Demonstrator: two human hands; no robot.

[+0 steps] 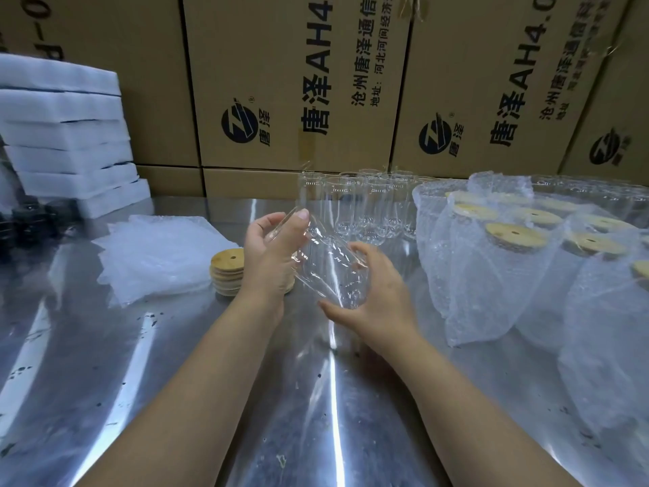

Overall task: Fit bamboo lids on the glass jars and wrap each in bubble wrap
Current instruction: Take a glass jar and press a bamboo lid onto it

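I hold a clear glass jar (pixel 326 265) tilted above the metal table, its mouth up and to the left. My left hand (pixel 277 254) grips the jar's upper part near the rim. My right hand (pixel 372 286) cups its base from the right. The jar has no lid on it. A short stack of round bamboo lids (pixel 227 272) with a small hole lies just left of my left hand. A pile of bubble wrap bags (pixel 158 254) lies further left. Several bare glass jars (pixel 365 209) stand behind my hands.
Several lidded jars in bubble wrap (pixel 519 261) crowd the right side of the steel table (pixel 175 381). White foam slabs (pixel 66 135) are stacked at the back left, with dark objects (pixel 31 223) below them. Cardboard boxes (pixel 288 82) wall the back.
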